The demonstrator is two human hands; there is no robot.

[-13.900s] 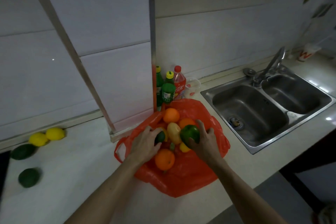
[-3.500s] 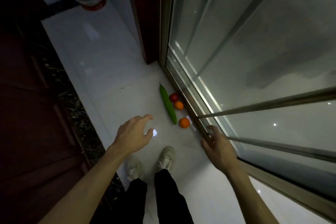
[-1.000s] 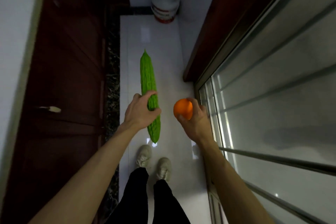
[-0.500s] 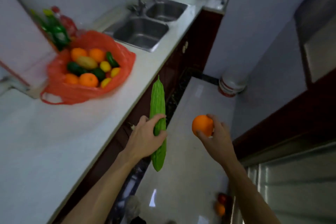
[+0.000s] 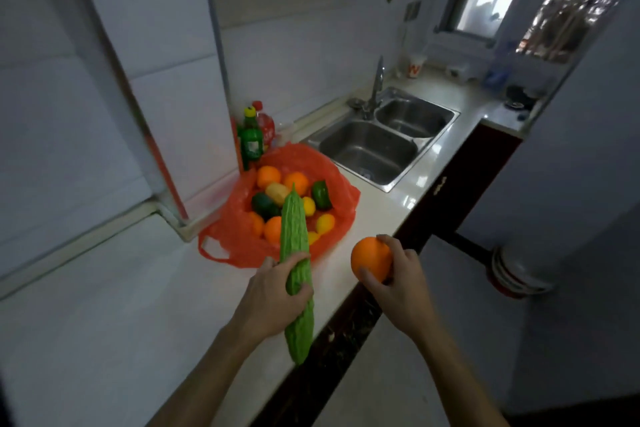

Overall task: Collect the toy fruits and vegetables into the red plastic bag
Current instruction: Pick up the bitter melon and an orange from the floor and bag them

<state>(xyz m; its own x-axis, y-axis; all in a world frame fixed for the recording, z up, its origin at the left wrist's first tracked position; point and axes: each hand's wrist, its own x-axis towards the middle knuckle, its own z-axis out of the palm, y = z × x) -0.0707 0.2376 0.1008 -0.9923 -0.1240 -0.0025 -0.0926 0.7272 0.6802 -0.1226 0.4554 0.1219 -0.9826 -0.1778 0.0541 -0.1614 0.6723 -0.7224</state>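
The red plastic bag (image 5: 239,218) lies open on the white counter, holding several toy oranges, lemons, a potato and green peppers. My left hand (image 5: 268,298) grips a long green bitter gourd (image 5: 294,239) around its lower half, and the gourd's tip points over the bag's opening. My right hand (image 5: 398,282) holds a toy orange (image 5: 370,262) above the counter's front edge, just right of the bag.
A steel double sink (image 5: 381,142) with a tap sits behind the bag on the right. Green and red bottles (image 5: 254,135) stand against the wall behind the bag. The white counter (image 5: 104,305) stretches to the left. A white bucket (image 5: 512,270) stands on the floor.
I have turned from the floor to the counter. Both hands carried the gourd and the orange closer to the bag, and the gourd's tip now overlaps the bag's opening.
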